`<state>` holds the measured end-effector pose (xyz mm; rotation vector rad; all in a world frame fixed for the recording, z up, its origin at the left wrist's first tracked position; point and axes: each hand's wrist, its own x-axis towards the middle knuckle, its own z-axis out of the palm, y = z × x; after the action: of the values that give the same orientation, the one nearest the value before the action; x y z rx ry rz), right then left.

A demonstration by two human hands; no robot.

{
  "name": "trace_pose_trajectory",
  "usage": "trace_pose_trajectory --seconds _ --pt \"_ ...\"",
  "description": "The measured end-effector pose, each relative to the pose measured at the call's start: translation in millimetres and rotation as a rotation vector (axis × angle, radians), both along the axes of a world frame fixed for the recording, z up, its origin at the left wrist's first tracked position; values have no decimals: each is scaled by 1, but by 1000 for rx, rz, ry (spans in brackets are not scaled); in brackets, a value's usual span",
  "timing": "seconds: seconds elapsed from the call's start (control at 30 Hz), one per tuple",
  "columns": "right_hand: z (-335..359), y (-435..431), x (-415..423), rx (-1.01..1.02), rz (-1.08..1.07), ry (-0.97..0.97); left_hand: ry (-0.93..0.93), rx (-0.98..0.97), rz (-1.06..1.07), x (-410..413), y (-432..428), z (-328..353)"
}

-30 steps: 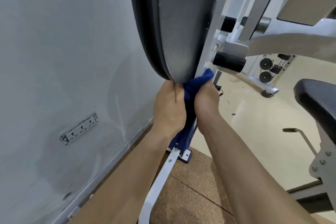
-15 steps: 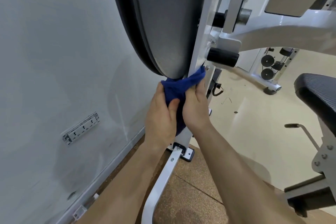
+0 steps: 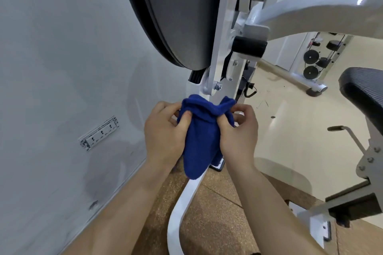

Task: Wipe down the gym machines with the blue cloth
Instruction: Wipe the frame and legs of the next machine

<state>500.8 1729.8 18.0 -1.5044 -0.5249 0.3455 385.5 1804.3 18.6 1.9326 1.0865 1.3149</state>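
Blue cloth [image 3: 204, 130] was wrapped around the white frame post [image 3: 217, 51] below the dark padded shroud [image 3: 178, 12]. Left hand [image 3: 165, 134] and right hand [image 3: 238, 136] each pinched a bunched edge, thumbs pressed into the fabric.

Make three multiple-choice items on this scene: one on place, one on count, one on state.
1. The cloth is: A on the seat; B at the white post; C on the floor.
2. Hands gripping it: A none; B one; C two.
3. The cloth is: A spread flat; B bunched; C neatly folded.
Answers: 1 B, it hangs in front of the post. 2 C, the left hand and right hand both pinch it. 3 B, it is gathered into lumps at the thumbs.
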Motion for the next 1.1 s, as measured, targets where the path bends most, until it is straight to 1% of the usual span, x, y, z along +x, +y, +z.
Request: trace_pose_trajectory --seconds 0.03,0.1,0.13,0.2,0.27,0.3,0.4,0.47,0.57,0.63,0.7,0.77,0.87,0.97,1.03,1.1 --pt "-1 -2 -1 -29 -5 -29 -22 -15 -11 0 -3 3" --pt "1 -2 -2 -42 -20 -40 -166 -99 -17 3 -7 10" --pt "6 -1 -3 -13 -38 -35 -248 -141 -11 4 -8 14" --pt "20 3 -7 108 -73 -47 -383 -172 -9 8 -7 27" --pt "32 9 -11 211 -95 -148 -460 -158 -32 12 -7 39" --pt "34 13 -13 229 -84 -223 -477 -150 -40 14 -7 44" --pt "26 25 -15 160 12 -434 -440 -121 -37 22 -5 40" --pt "14 32 -13 105 56 -501 -362 -53 -37 24 -6 31" --pt "5 37 -2 51 94 -472 -214 66 -43 26 -6 23" --pt "9 36 8 7 140 -433 -159 89 -24 25 2 29" --pt "15 31 16 -12 148 -439 -167 44 -37 22 12 39" --pt "23 25 15 -17 80 -508 -200 -15 -48 19 17 41" --pt "34 24 6 7 10 -577 -190 -52 -16 15 10 32" --pt "35 29 12 -37 5 -531 -128 -18 12 10 -4 19" --pt "27 25 18 -75 52 -456 -129 -11 -30 11 -14 18" --pt "15 16 19 -91 123 -359 -146 -75 -85 19 -22 18"
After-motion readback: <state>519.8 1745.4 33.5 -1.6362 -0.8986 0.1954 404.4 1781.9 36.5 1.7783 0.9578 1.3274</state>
